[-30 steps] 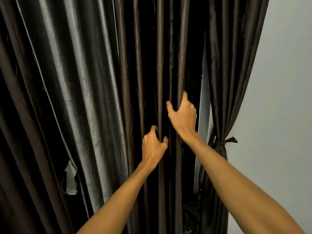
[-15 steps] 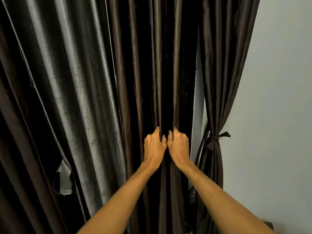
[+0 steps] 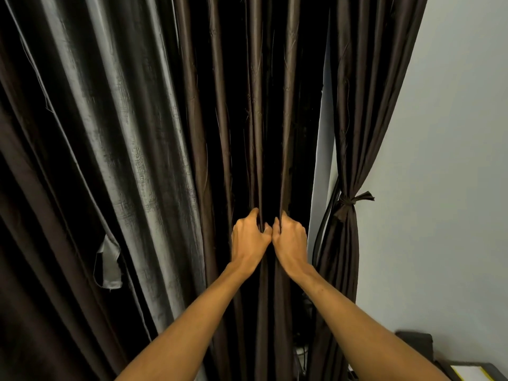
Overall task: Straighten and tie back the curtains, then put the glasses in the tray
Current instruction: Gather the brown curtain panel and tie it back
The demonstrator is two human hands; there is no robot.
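A dark brown curtain (image 3: 209,138) hangs in long vertical folds across the middle of the view. My left hand (image 3: 248,237) grips one fold at about waist height, fingers curled round the cloth. Right beside it, thumbs touching, my right hand (image 3: 290,240) grips the neighbouring fold. A second brown curtain panel (image 3: 357,105) hangs at the right, gathered and knotted with a cloth tie-back (image 3: 349,201). No glasses or tray show in this view.
A shiny grey lining (image 3: 118,149) with a torn flap (image 3: 107,265) covers the left side. A pale wall (image 3: 445,188) fills the right. Dark furniture (image 3: 415,340) with a yellow-white sheet (image 3: 470,372) sits at the bottom right corner. A black cable (image 3: 324,224) runs behind the curtains.
My right hand came down from higher on the curtain to meet the left hand, and both now hold adjacent folds side by side. The view shifted slightly left.
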